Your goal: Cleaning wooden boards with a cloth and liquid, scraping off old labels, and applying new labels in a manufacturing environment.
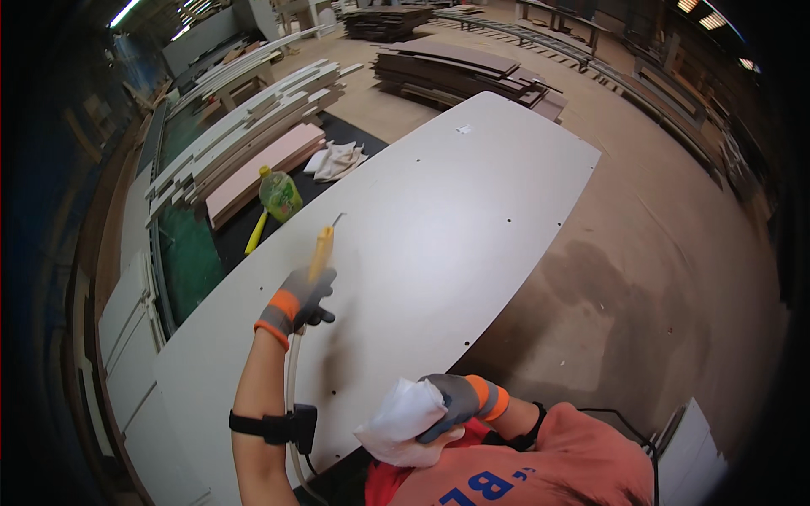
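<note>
Holding yellow tool (pixel 321 251) with thin bent tip, left hand (pixel 305 297)

- two gloved hands are showing: one left hand (pixel 310 299), one right hand (pixel 453 401)
- one yellow-handled tool (pixel 321 253) and one pale hose (pixel 292 371) are showing
- one white cloth bundle (pixel 401 422) is being held
- one cloth heap (pixel 336 161) is lying apart, its pieces overlapping past counting
- two black arm straps (pixel 257 427) are showing
- one large white panel (pixel 413 270) is lying flat, at least six dark holes (pixel 509 221) showing
- one green bottle (pixel 280 197) is standing out
- one yellow stick (pixel 256 234) is lying nearby
- two brown board stacks (pixel 447 63) are sitting behind
</note>
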Demonstrator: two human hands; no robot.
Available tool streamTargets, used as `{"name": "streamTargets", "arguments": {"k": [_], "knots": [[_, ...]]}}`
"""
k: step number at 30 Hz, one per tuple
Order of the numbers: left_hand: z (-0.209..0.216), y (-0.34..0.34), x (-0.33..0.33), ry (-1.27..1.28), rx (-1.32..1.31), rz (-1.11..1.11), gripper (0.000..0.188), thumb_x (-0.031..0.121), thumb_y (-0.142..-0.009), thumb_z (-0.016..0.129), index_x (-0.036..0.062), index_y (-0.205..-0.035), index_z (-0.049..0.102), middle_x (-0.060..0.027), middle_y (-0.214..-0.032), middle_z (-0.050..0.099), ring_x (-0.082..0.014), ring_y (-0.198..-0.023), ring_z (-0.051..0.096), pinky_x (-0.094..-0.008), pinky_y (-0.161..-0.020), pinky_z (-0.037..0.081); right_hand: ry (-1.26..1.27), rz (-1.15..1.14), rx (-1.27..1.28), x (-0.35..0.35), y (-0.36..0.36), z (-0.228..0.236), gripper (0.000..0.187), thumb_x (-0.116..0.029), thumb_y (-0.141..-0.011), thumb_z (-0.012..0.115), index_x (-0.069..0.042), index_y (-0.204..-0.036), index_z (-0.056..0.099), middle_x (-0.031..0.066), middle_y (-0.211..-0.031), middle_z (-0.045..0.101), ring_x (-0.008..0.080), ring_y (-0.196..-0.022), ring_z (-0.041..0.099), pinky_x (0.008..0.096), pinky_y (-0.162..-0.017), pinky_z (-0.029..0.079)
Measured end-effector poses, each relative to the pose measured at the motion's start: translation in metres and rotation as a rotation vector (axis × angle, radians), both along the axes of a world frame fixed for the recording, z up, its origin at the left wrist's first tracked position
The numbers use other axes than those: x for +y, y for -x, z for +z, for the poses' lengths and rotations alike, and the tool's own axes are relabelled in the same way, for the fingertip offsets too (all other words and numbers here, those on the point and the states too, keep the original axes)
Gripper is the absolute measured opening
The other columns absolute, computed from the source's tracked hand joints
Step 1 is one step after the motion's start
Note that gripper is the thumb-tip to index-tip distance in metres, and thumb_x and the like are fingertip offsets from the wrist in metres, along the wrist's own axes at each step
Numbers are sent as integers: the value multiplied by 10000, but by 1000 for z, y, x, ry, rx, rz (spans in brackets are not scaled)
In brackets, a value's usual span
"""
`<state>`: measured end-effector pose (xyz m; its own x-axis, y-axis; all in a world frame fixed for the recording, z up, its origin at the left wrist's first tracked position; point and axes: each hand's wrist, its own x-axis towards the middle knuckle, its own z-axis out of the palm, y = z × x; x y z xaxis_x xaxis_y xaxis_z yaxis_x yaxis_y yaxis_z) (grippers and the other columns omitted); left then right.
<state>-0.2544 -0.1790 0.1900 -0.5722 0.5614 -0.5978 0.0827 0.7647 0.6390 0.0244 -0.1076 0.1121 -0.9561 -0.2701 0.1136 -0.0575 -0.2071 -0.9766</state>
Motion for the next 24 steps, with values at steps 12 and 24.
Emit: {"name": "streamTargets", "arguments": {"k": [12, 24], "knots": [[-16, 16, 34, -121, -91, -19, 553, 411, -880, 556, -9, -1230, 467, -94, -1010, 592, -143, -533, 627, -237, -421, 464, -32, 19, -49, 12, 14, -7, 496, -111, -660, 844, -16, -1108, 653, 93, -1076, 672, 182, -976, 606, 324, -898, 476], [-86, 85, 81, -417, -529, 148, 500, 474, -898, 600, 54, -1166, 559, -102, -1010, 691, -31, -492, 471, -153, -388, 345, 1012, -303, -425, 48, 1, -134, 729, -378, -877, 574, 36, -1430, 340, 294, -1289, 529, 418, -1168, 551, 508, -993, 444]]}}
